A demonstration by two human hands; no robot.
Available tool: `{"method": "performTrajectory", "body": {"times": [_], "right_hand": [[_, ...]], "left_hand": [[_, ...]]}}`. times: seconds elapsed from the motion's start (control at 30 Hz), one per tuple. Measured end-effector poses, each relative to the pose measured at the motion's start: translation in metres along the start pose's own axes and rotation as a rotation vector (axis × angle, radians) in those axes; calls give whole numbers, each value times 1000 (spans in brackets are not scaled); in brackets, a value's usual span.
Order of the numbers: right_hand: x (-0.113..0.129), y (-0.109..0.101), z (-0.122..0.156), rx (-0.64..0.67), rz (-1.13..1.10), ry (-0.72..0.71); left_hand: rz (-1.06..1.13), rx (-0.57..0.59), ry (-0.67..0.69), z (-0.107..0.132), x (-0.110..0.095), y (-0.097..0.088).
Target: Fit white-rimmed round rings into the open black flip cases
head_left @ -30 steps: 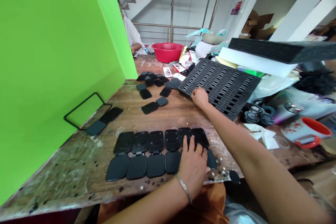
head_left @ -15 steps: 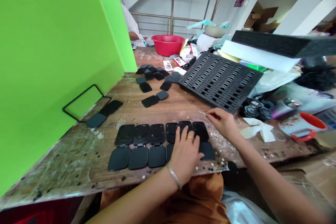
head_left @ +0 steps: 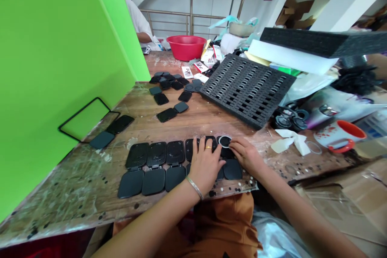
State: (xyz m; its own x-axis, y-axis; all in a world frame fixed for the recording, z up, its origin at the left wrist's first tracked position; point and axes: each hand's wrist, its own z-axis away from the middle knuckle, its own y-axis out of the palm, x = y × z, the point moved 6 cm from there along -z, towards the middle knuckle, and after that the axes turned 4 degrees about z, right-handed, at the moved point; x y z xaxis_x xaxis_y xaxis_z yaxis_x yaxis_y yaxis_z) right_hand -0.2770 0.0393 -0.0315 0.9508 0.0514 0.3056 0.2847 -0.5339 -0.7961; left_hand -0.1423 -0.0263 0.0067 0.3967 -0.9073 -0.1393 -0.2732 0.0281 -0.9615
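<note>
Several black hinged cases lie unfolded side by side along the table's front, ridged halves at the back and smooth square halves nearer me. My left hand rests over the cases right of the row's middle, fingers spread, covering parts of them. Between the fingertips of my right hand is a thin whitish ring, pinched at its right edge. The ring is over the back half of the rightmost case; whether it touches the surface I cannot tell.
Loose black cases lie farther back, beside a slotted black foam tray. A green panel bounds the left, with a black wire frame against it. At right are a white-and-orange mug and white scraps. A person in white sits beyond.
My right hand has moved left and toward me, bringing the ring from beyond the row to over the rightmost case. My left hand stays on the cases. The view has shifted slightly.
</note>
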Motion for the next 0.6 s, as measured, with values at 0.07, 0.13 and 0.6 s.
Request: {"method": "performTrajectory", "body": {"times": [0.07, 0.13, 0.6], "right_hand": [[1, -1, 0, 32, 3, -19], [2, -2, -1, 45, -8, -37], [-29, -6, -39, 85, 147, 215]], "left_hand": [[9, 8, 5, -3, -1, 2], [11, 18, 3, -5, -2, 4], [9, 71, 5, -8, -3, 5]]}}
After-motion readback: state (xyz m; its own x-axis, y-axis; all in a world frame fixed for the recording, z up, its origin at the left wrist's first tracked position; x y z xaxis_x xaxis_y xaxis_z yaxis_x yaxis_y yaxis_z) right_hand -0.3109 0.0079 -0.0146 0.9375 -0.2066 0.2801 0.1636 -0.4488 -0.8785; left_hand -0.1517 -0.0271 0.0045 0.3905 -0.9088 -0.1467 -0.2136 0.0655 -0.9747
